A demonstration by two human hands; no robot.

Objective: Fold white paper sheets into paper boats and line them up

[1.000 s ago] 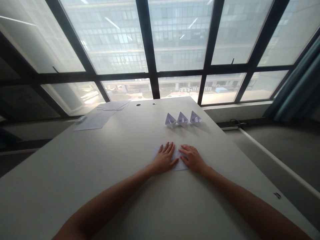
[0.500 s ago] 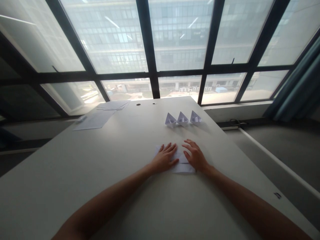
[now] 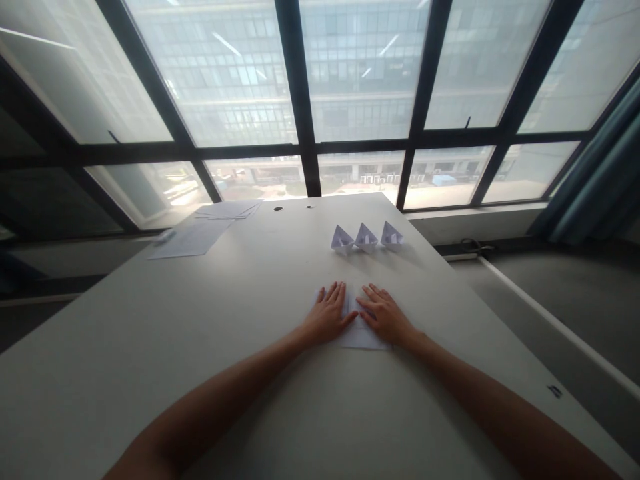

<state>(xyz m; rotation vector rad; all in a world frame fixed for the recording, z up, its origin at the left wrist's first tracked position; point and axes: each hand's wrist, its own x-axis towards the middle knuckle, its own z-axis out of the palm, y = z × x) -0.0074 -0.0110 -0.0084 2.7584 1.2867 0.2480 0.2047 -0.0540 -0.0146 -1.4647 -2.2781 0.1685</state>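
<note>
A folded sheet of white paper (image 3: 364,339) lies flat on the table, largely covered by my two hands. My left hand (image 3: 329,315) rests open on its left part, palm down with the fingers stretched forward. On the right part lies my right hand (image 3: 386,316), also open and palm down, its fingers pointing forward and left. The two thumbs come close together near the middle of the paper. Beyond the hands stand three folded paper boats (image 3: 367,239) in a row.
The white table (image 3: 225,307) reaches toward a wall of windows. Several flat paper sheets (image 3: 187,239) lie at its far left. Two small round holes (image 3: 278,209) sit near the far edge. A small dark mark (image 3: 555,391) shows near the right edge; a blue curtain (image 3: 590,167) hangs beyond.
My right hand has come down flat onto the paper and slightly left, nearer my left hand. My left hand's fingers have drawn closer together and point more forward.
</note>
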